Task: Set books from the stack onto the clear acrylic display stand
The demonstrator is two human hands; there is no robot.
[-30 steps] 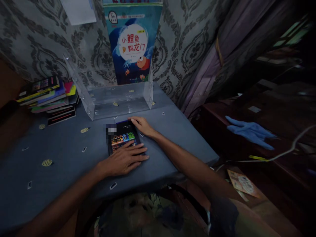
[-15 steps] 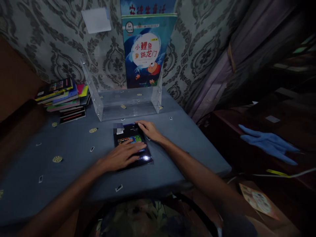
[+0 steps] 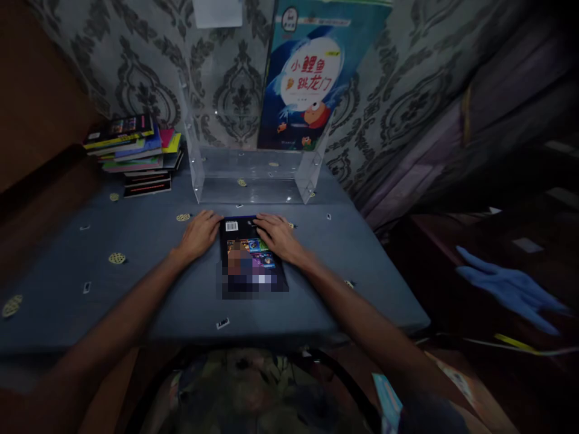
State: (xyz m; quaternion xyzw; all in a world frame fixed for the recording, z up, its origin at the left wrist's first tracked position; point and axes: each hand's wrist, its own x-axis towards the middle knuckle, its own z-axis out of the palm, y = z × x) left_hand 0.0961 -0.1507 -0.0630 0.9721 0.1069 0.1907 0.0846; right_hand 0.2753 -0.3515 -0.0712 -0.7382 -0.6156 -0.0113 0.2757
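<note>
A dark book lies flat on the blue-grey tablecloth, with a white barcode label and small coloured pictures on its upward side. Part of its cover is blurred out by blocks. At its far left corner, my left hand has its fingers bent and pressed against the edge. My right hand rests over the far right part, fingertips at the top edge. Just beyond the book stands a clear acrylic rack. In the rack's back tier a blue children's picture book with an orange fish leans upright.
A pile of books sits at the back left of the table. Patterned wallpaper and a tied curtain are behind. To the right, a blue glove lies on a dark surface, with a cable near it.
My left hand has moved from the middle of the book to its far left corner. The book now lies straighter. The view has shifted, with the scene further right.
</note>
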